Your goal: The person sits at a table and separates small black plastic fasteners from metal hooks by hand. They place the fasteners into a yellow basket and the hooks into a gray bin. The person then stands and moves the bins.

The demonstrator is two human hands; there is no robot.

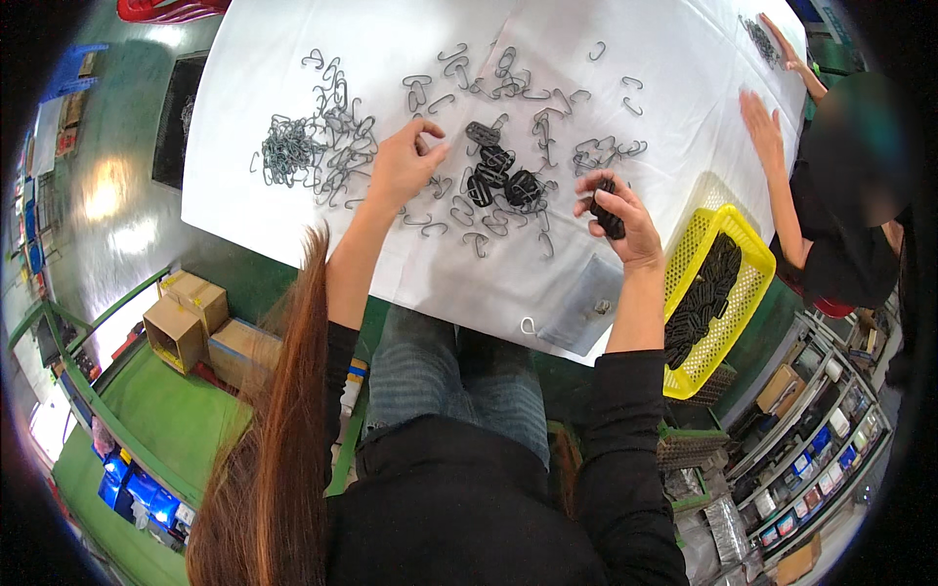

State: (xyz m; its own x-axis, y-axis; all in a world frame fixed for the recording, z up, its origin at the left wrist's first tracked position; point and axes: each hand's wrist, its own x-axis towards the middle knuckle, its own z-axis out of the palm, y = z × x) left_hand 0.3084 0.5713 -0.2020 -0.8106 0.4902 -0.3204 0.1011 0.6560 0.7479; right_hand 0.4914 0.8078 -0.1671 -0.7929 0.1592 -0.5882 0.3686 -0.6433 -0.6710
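My left hand (404, 164) hovers over the white-covered table, fingers curved with a gap between thumb and forefinger; nothing shows between them. Just to its right lies a small pile of black bundles (495, 161), made of ridged, looped pieces. My right hand (630, 223) is closed round a similar black bundle (608, 210), partly hidden by the fingers. Loose grey wire hooks (342, 137), bent into open C shapes, are scattered around the pile and to the left. A denser heap of thin greenish-grey metal pieces (288, 151) sits at the far left.
A yellow perforated basket (747, 278) at the right holds many black bundles (708, 293). A clear plastic bag (583, 303) lies by the table's near edge. Across the right corner another person's hands (764, 127) are over the table. Cardboard boxes (191, 313) stand at lower left.
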